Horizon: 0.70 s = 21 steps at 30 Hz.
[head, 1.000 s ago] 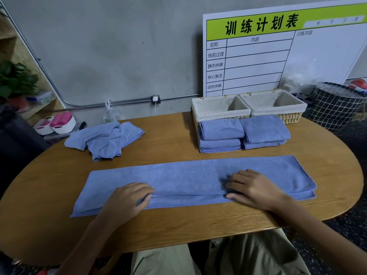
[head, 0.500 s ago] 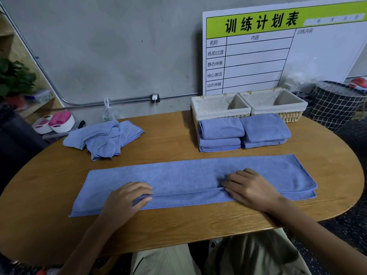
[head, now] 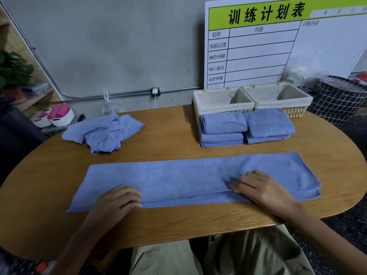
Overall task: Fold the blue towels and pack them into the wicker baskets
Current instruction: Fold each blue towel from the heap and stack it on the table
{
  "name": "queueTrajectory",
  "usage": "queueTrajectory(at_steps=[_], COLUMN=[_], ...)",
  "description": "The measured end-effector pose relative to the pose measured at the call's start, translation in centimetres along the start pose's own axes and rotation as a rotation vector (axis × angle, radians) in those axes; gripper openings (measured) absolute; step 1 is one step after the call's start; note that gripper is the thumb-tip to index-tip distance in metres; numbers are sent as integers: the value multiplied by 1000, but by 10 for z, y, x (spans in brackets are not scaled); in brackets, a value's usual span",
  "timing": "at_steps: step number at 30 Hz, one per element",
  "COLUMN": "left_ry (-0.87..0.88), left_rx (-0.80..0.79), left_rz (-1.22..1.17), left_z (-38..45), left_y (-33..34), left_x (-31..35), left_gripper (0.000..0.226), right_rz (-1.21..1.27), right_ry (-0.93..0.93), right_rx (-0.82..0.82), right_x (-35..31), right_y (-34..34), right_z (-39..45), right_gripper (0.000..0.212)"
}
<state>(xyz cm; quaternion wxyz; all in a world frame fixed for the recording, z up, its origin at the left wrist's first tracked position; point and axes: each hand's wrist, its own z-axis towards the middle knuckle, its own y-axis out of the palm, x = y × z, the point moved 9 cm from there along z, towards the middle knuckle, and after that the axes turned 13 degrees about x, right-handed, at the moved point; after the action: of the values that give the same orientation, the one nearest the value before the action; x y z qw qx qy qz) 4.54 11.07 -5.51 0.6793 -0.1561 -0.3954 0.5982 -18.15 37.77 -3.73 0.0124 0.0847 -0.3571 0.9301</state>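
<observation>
Far left there's a crumpled towel pile (head: pixel 103 132) waiting. The long towel (head: pixel 188 179) lies flat across the table (head: pixel 178 221), folded lengthwise. Left hand (head: pixel 117 203) looks to be pinching its near edge, hard to tell; right hand (head: pixel 264 190) presses flat. Soft, floppy stuff, so grab the ends. Folded stacks (head: pixel 246 128) sit before both baskets (head: pixel 252 101), seemingly empty.

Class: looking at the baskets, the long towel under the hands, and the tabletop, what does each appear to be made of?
Baskets: woven wicker or straw, by the plaited sides, with a coarse beige cloth liner.
Long towel: soft blue fabric, probably microfibre; matte nap, stitched edge.
Tabletop: wood or wood-look veneer; visible grain, smooth low-sheen finish.
</observation>
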Motion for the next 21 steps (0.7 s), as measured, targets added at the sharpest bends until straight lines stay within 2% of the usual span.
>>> queueTrajectory(at_steps=[6,12,21], left_ry=[-39,-68,-83], left_rx=[-66,-85,-150], left_rz=[-23,-71,-88], left_z=[1,2,1], left_y=[5,5,11], left_x=[-2,-3,-8], left_gripper=[39,34,34], right_rz=[87,159,191], right_ry=[75,204,160], right_rx=[-107,-80,-66], right_x=[4,12,14], right_y=[17,14,14], right_z=[-9,-7,-12], right_gripper=[23,33,32])
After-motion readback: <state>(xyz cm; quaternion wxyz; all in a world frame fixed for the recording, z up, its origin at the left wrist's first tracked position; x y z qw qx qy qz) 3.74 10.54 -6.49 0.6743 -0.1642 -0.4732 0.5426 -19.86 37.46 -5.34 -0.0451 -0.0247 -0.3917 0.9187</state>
